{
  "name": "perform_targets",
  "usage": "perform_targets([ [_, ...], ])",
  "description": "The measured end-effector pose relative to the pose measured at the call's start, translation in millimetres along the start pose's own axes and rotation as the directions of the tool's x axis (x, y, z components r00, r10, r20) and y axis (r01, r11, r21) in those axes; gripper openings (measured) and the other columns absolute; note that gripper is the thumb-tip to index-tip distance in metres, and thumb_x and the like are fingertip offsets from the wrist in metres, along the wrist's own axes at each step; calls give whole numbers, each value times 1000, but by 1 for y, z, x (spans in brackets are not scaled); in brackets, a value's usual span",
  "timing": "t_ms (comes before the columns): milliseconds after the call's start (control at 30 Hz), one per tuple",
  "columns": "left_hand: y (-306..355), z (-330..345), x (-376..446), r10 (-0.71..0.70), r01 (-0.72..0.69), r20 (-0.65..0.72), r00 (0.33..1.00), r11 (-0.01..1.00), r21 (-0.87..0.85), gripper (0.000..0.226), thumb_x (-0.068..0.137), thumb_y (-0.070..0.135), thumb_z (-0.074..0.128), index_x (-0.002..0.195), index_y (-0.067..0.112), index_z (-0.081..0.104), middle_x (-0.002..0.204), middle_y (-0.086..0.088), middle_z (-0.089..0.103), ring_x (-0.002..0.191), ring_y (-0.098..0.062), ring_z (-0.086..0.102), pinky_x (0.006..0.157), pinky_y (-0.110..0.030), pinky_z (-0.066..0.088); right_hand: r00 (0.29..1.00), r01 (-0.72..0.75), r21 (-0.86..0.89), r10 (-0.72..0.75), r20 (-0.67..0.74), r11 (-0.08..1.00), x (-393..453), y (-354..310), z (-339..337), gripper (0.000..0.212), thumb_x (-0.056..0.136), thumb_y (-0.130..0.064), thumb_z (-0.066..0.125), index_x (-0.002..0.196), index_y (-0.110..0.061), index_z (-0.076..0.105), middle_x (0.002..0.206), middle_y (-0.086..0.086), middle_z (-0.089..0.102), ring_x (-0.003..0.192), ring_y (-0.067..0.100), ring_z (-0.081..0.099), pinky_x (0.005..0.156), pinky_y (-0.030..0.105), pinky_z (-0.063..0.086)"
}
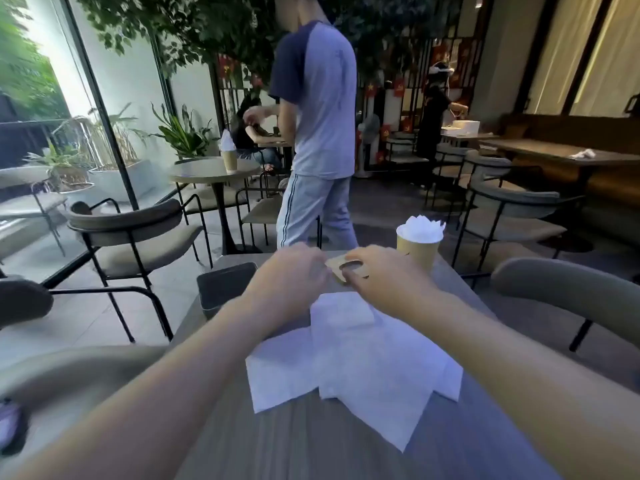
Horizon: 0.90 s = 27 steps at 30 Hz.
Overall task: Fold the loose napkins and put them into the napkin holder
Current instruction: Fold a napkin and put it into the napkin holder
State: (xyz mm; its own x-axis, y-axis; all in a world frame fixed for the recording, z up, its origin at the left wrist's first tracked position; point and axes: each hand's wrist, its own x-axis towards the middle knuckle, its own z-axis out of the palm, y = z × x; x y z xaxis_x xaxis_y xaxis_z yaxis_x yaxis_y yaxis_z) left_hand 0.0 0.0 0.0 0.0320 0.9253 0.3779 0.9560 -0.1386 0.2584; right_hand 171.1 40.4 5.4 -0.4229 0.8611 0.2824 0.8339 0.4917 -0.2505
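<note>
Several loose white napkins [349, 362] lie unfolded and overlapping in the middle of the grey table [311, 445]. Behind them a tan paper cup [417, 249] serves as the napkin holder, and white folded napkins [420, 228] stick out of its top. Both my arms reach forward over the loose napkins. My right hand [379, 273] grips a flat tan cardboard piece [341, 265] with an oval cutout, just left of the cup. My left hand [294, 271], blurred, has curled fingers pinching that piece's left corner.
A black box [225, 285] stands at the table's far left edge. A person in a blue shirt [318, 109] stands just beyond the table. Grey chairs [138, 233] flank the table, and another chair [568, 292] is close on the right. More tables stand behind.
</note>
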Motion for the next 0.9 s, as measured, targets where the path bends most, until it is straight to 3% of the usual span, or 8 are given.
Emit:
perform_targets([
  [100,-6,33,-16,-96,100,59,994,993,-70,27,98,35,49,114,25,69,114,2,65,109,-22,61,90,-39,50,996,-29,41,25,89,999,-8,13,22,29,100,-38,50,118,-26,70,121,-3,68,102,22,62,85,40,54],
  [233,-21,82,-33,-157,162,118,981,986,-39,31,99,38,47,119,28,67,121,6,63,115,-19,56,88,-35,48,982,-87,66,74,174,994,-10,29,61,33,99,-39,54,124,-27,72,132,-4,68,124,21,58,99,39,48],
  [500,-36,117,-43,-209,207,-37,977,977,-42,27,98,34,50,114,22,69,112,3,63,102,-22,50,82,-32,42,999,-35,46,35,-5,998,-21,43,109,26,96,-32,54,103,-32,79,109,-8,67,111,20,57,92,40,44],
  [633,-34,118,-42,-217,209,-84,972,973,-103,16,93,29,58,97,24,72,98,7,64,92,-20,54,77,-34,46,992,-4,55,11,-127,998,-25,43,115,19,95,-28,57,90,-31,75,97,-11,68,101,16,56,82,34,29],
  [700,-33,118,-42,-217,203,-105,970,970,-132,12,89,24,60,90,24,71,92,7,63,88,-22,57,73,-37,47,989,7,72,4,-146,997,-26,41,116,16,92,-26,59,86,-30,73,92,-11,68,97,16,56,82,33,30],
  [900,-33,109,-40,-221,165,-256,941,961,-224,8,90,22,65,87,24,73,85,6,53,82,-19,54,69,-35,47,977,50,164,-14,-212,985,-24,44,116,15,94,-21,60,88,-29,72,94,-10,69,97,14,57,82,30,29],
])
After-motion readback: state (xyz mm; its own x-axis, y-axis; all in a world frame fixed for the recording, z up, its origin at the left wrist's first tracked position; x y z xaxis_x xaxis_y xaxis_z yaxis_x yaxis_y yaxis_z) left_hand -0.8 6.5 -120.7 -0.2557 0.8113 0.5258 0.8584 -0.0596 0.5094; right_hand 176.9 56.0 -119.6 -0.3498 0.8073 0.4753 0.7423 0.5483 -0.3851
